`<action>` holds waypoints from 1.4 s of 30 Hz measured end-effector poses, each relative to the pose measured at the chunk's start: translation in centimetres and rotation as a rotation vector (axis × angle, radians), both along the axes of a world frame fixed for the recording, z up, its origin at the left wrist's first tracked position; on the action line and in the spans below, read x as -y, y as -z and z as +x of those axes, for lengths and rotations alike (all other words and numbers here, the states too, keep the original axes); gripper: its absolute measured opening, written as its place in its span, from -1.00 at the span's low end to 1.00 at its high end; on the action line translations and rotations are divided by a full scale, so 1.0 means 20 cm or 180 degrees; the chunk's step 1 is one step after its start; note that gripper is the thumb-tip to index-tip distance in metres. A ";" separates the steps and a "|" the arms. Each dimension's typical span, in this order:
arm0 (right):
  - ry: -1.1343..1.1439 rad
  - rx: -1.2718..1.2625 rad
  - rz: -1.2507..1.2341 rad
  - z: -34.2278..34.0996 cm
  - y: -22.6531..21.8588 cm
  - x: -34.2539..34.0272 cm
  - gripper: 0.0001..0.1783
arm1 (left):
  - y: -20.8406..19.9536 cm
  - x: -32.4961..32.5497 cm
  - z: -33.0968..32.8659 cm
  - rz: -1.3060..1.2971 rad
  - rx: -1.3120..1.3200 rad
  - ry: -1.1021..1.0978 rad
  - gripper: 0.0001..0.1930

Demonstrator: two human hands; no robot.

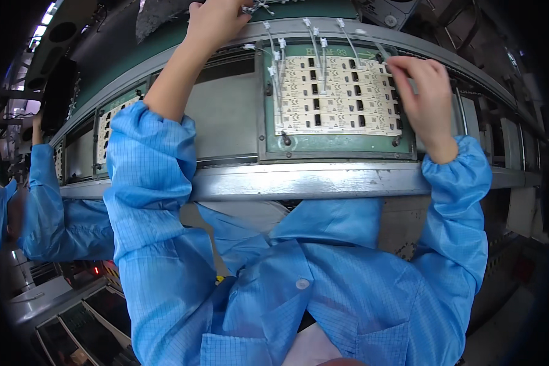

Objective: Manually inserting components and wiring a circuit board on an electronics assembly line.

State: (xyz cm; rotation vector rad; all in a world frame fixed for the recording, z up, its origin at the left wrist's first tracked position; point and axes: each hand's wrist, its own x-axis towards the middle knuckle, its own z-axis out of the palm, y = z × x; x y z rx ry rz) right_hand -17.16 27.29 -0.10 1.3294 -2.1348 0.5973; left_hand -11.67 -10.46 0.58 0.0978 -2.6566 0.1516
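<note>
At the far left, a co-worker [43, 207] in blue clothes and a blue cap sits beside the line, with one arm stretched toward it. Next comes a left board [103, 131], pale and with black parts, of which the person's left sleeve [149, 177] hides a portion.

The left hand [218, 23] reaches far up, to a pile [267, 7] of thin white cables at the upper edge, near the green table [329, 9]. Its fingers are partly cut by the picture's edge, so I cannot tell how open this grip is, or if it has hold of any cable.

To the right of this arm, the main board [337, 97] lies flat in a green frame [341, 145], behind a shiny metal rail [305, 181]. It is cream-coloured, with rows of black parts. Several cables [350, 43] with white plugs lie over its left and middle portions, and some go beyond its upper edge.

The right hand [426, 91] is at the upper right corner of the main board. Its grip is almost closed, thumb and forefinger pinching the lower end of a blurred cable [379, 47], which points up and left.
</note>
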 end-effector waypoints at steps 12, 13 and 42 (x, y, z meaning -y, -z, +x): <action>-0.0347 0.1171 0.0348 0.00 0.08 0.10 -0.90 | 0.08 -0.05 -0.04 0.0320 -0.0018 0.0021 -0.88; -0.0364 0.1168 0.0364 -0.01 0.09 0.09 -0.90 | 0.07 -0.06 -0.03 0.0572 0.0007 -0.0046 -0.87; 0.1327 0.1634 0.1546 0.25 -0.14 -0.15 -0.41 | -0.26 -0.47 0.68 0.0101 -0.0933 0.0967 -0.64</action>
